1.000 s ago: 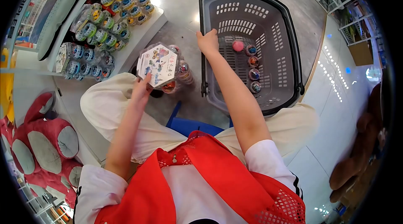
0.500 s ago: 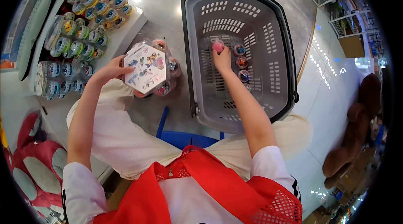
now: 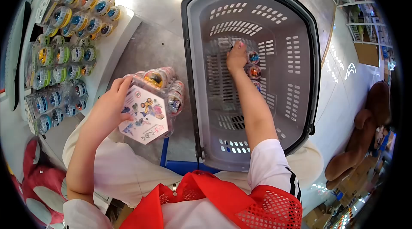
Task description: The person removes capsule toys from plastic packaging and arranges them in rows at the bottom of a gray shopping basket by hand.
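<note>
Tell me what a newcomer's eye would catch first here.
Most likely the big grey basket, right of centre, with a few colourful capsules inside. Next, perhaps, the white hexagonal pack left of it, the left grip at its edge. The bright red vest at bottom centre and the clear capsule packs at upper left would also draw attention.
</note>
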Motion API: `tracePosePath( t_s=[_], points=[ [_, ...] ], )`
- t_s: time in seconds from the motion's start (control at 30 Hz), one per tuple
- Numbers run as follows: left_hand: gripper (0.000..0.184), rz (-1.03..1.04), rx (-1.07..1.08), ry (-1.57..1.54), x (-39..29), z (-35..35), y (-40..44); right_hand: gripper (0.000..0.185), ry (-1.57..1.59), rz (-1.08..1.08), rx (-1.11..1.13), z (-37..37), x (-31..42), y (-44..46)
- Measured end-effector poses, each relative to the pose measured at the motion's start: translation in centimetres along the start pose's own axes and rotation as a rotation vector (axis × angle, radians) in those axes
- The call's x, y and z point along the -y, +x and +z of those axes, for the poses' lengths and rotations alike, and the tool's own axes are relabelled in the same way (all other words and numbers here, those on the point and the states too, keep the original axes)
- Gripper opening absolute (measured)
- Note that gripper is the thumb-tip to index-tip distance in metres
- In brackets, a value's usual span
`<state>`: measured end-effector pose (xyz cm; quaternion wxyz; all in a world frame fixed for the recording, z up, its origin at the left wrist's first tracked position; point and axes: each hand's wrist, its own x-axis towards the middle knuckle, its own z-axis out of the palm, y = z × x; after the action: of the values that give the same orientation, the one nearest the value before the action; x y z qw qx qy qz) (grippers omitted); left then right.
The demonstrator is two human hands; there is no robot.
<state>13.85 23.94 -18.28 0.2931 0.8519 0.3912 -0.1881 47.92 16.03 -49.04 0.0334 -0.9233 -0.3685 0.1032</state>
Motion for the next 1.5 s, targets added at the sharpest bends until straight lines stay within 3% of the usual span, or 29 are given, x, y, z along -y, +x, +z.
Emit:
tracePosePath(
  t_s=[0.13, 0.23, 0.33, 0.43, 0.53, 0.63, 0.77, 0.87, 0.97, 1.17, 1.33, 1.43, 1.5],
  points=[
    [0.094, -0.145, 0.065, 0.08, -0.1, -0.2, 0.6, 0.031, -0.204, 0.009, -0.053, 0.7, -0.5, 1.5],
    [0.094, -0.172, 0.097, 0.102, -0.8, -0.5, 1.2, 0.032, -0.349, -0.071, -0.091, 1.5, -1.5, 3.0],
    [0.095, -0.171, 0.091, 0.104, -0.9, -0.4, 1.5, 0.042, -0.363, -0.379, -0.21, 1.8, -2.8, 4.3],
    [0.095, -0.157, 0.09, 0.131, -1.0, -0.4, 1.5, 0.054, -0.096, -0.409, -0.163, -1.6, -2.4, 3.7],
    [0.096, -0.16, 0.089, 0.138, -1.0, -0.3, 1.6, 0.063, 0.291, -0.319, -0.222, -1.3, -3.6, 4.7],
    [0.098, -0.154, 0.092, 0.145, -1.0, -0.3, 1.6, 0.064, 0.381, -0.138, -0.328, -0.3, -4.9, 5.6],
    [0.095, -0.12, 0.091, 0.189, -1.3, -0.6, 1.5, 0.064, 0.274, -0.03, -0.315, -1.5, -5.8, 5.0],
    [0.094, -0.133, 0.101, 0.194, -1.5, -0.6, 1.6, 0.063, 0.334, 0.062, -0.418, 1.7, -7.5, 6.0],
    [0.099, -0.148, 0.086, 0.188, -1.3, -0.5, 1.5, 0.062, 0.358, 0.109, -0.278, 1.3, -7.0, 5.7],
    [0.099, -0.151, 0.075, 0.211, -1.2, -0.3, 1.4, 0.053, 0.006, 0.024, -0.297, -0.1, -6.4, 4.7],
    [0.096, -0.124, 0.066, 0.189, -0.9, -0.2, 1.6, 0.035, -0.064, 0.026, -0.323, 0.2, -6.9, 5.1],
    [0.092, -0.117, 0.071, 0.252, -0.4, 0.2, 1.6, 0.035, -0.161, -0.051, -0.415, 3.0, -8.6, 5.9],
    [0.088, -0.069, 0.046, 0.311, -0.3, 0.3, 1.6, 0.036, -0.075, -0.002, -0.394, 0.6, -7.4, 5.1]
  ],
)
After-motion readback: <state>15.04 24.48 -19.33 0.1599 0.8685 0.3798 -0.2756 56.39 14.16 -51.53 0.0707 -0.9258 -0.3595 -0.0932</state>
